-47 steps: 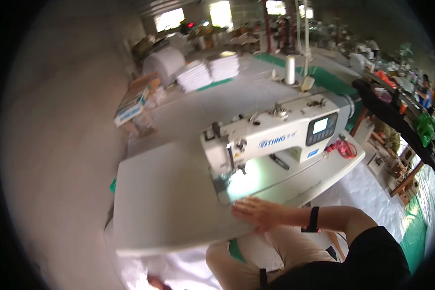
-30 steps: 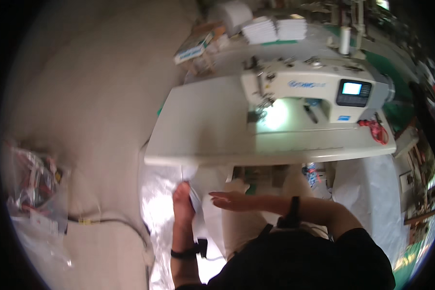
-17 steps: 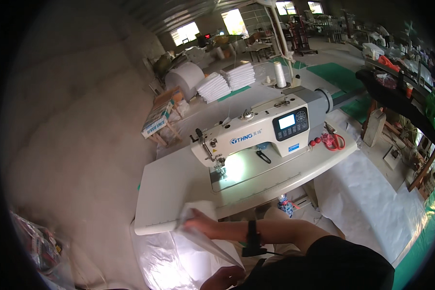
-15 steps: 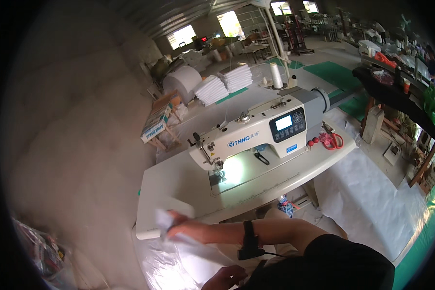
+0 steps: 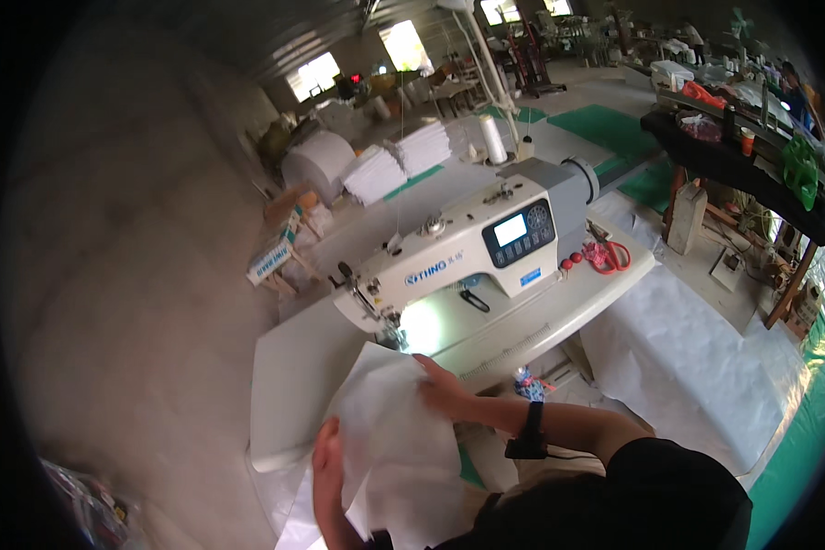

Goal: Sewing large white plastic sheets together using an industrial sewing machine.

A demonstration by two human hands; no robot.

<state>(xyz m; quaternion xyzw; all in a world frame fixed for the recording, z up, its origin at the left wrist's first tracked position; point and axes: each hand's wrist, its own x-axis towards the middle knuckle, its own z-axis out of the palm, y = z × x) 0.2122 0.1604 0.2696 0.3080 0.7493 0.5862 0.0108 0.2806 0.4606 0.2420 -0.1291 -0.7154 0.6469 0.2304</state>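
Left hand (image 5: 325, 463) grip grasping cloth (image 5: 399, 431) edge | right hand (image 5: 445, 394) flat, unclenched on cloth | I should smooth it level toward the needle of the sewing machine (image 5: 467, 261), on the surface (image 5: 293, 385).

Left hand (image 5: 328, 460) low, fingers curled in grip; right hand (image 5: 445, 390) flat, forearm extended, wrist banded.

I see a white sewing table (image 5: 293, 385) running from near left to far right. On it stands a white industrial sewing machine (image 5: 467, 252) with a grey control panel, its needle end toward the left. At the far right end of the tabletop lie red-handled scissors (image 5: 605, 257), with small red items (image 5: 571, 262) just beside the machine's base. A sheet of white fabric (image 5: 385, 403) drapes over the near edge, reaching up close to the needle.
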